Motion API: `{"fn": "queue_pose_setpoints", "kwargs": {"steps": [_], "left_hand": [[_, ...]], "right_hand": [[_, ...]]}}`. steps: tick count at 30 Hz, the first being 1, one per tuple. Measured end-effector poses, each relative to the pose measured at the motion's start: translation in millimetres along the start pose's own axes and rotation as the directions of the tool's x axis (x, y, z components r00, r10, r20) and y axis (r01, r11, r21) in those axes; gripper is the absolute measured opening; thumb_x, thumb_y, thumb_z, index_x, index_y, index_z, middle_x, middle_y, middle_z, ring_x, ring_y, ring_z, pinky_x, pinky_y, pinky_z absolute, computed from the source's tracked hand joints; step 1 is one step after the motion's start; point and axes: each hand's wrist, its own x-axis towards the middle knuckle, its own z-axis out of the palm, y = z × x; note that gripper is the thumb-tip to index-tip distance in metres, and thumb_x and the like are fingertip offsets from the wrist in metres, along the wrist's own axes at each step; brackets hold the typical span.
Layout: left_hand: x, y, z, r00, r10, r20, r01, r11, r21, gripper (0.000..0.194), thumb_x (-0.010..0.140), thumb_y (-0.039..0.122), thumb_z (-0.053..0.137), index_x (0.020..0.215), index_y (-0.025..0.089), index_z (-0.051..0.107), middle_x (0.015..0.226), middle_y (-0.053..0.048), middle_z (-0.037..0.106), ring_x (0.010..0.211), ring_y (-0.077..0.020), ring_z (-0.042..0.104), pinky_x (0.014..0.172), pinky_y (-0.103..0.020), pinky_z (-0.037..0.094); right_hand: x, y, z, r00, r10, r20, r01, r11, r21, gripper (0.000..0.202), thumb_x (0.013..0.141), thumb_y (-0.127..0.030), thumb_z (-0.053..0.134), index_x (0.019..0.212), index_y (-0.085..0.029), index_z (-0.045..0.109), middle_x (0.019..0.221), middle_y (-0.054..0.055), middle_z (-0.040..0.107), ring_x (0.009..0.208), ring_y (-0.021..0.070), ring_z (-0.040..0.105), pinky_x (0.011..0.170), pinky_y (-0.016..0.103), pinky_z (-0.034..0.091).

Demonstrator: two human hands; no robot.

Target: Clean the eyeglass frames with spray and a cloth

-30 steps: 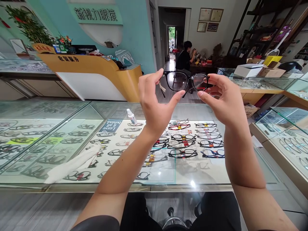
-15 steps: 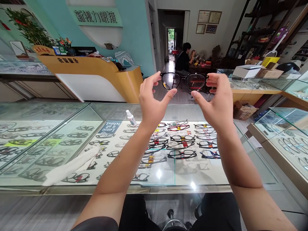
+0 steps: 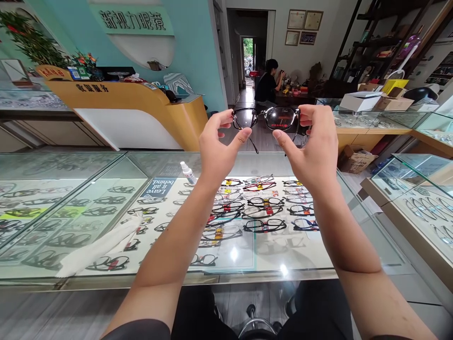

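Observation:
A pair of black-framed eyeglasses (image 3: pixel 281 118) is held up in front of me, above the far edge of the glass counter. Red lettering shows on its right lens. My left hand (image 3: pixel 221 144) grips the left end of the frame between fingers and thumb. At the right end, my right hand (image 3: pixel 313 144) pinches the frame the same way. Both thumbs are close to the lower rims. One temple arm hangs down below the left lens; the other is partly hidden by my right hand.
Under the glass display counter (image 3: pixel 283 264) lie several rows of eyeglasses. A white spray bottle (image 3: pixel 188 173) and a white cloth (image 3: pixel 101 245) rest on top. Further off, a person (image 3: pixel 268 85) in black sits at a table. Another showcase (image 3: pixel 421 203) stands at the right.
The eyeglasses have tilted, so a temple arm now shows beneath the left lens. Both hands have shifted slightly left in view, and the camera view has moved a little.

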Motion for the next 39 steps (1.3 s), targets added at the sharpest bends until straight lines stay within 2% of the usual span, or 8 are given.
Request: {"fn": "queue_pose_setpoints", "kwargs": {"steps": [8, 17, 24, 29, 33, 36, 39], "left_hand": [[-2, 1, -2.4, 0.979, 0.144, -0.146, -0.131, 0.987, 0.093, 0.074, 0.082, 0.081, 0.078, 0.135, 0.031, 0.064, 0.130, -0.010, 0.068, 0.129, -0.0328, 0.067, 0.108, -0.051, 0.056], [-3, 5, -4.6, 0.965, 0.189, -0.183, -0.163, 0.975, 0.150, 0.074, 0.082, 0.079, 0.079, 0.136, 0.032, 0.061, 0.129, -0.010, 0.066, 0.131, -0.0347, 0.064, 0.110, -0.054, 0.055], [2, -1, -4.3, 0.980, 0.139, -0.140, -0.127, 0.988, 0.092, 0.076, 0.081, 0.086, 0.074, 0.133, 0.031, 0.064, 0.130, -0.010, 0.070, 0.129, -0.0326, 0.068, 0.110, -0.052, 0.057], [6, -6, -5.5, 0.992, 0.098, -0.079, -0.096, 0.995, 0.040, 0.081, 0.078, 0.090, 0.072, 0.135, 0.034, 0.066, 0.134, -0.010, 0.072, 0.132, -0.0340, 0.070, 0.113, -0.054, 0.056], [9, -10, -5.9, 0.997, 0.067, -0.049, -0.065, 0.997, 0.035, 0.084, 0.076, 0.092, 0.071, 0.137, 0.035, 0.068, 0.137, -0.010, 0.074, 0.136, -0.0353, 0.069, 0.115, -0.057, 0.055], [7, -12, -3.6, 0.995, 0.076, -0.067, -0.074, 0.996, 0.043, 0.082, 0.078, 0.090, 0.073, 0.140, 0.036, 0.068, 0.140, -0.010, 0.074, 0.140, -0.0361, 0.067, 0.117, -0.058, 0.054], [1, -8, 0.7, 0.980, 0.109, -0.164, -0.097, 0.992, 0.077, 0.079, 0.083, 0.083, 0.074, 0.146, 0.038, 0.064, 0.145, -0.010, 0.071, 0.145, -0.0366, 0.063, 0.120, -0.060, 0.051]], "right_hand": [[0, 13, 5, 0.985, 0.057, 0.161, -0.062, 0.998, 0.030, 0.064, 0.106, -0.070, 0.055, 0.154, -0.029, 0.053, 0.144, 0.017, 0.069, 0.132, 0.0392, 0.067, 0.111, 0.065, 0.056], [2, 11, 9, 0.976, 0.083, 0.200, -0.102, 0.991, 0.085, 0.062, 0.106, -0.067, 0.056, 0.152, -0.027, 0.058, 0.146, 0.016, 0.070, 0.130, 0.0372, 0.070, 0.113, 0.063, 0.056], [1, 13, 8, 0.993, 0.041, 0.108, -0.048, 0.997, 0.067, 0.063, 0.104, -0.070, 0.058, 0.152, -0.028, 0.055, 0.145, 0.016, 0.068, 0.130, 0.0381, 0.068, 0.110, 0.064, 0.056], [2, 4, 4, 1.000, 0.012, 0.020, -0.013, 0.998, 0.058, 0.060, 0.103, -0.068, 0.061, 0.148, -0.029, 0.055, 0.140, 0.016, 0.067, 0.127, 0.0380, 0.067, 0.108, 0.066, 0.058], [3, -5, -1, 1.000, 0.011, -0.008, -0.010, 0.999, 0.051, 0.058, 0.103, -0.065, 0.063, 0.149, -0.031, 0.054, 0.141, 0.016, 0.064, 0.133, 0.0406, 0.063, 0.112, 0.071, 0.054], [4, -6, -1, 1.000, 0.020, -0.004, -0.020, 0.998, 0.058, 0.060, 0.103, -0.064, 0.064, 0.152, -0.032, 0.053, 0.145, 0.016, 0.063, 0.138, 0.0421, 0.060, 0.114, 0.073, 0.052], [5, 0, 7, 1.000, 0.023, 0.003, -0.023, 0.998, 0.055, 0.063, 0.104, -0.062, 0.061, 0.160, -0.036, 0.049, 0.153, 0.015, 0.063, 0.143, 0.0431, 0.058, 0.116, 0.075, 0.050]]}}
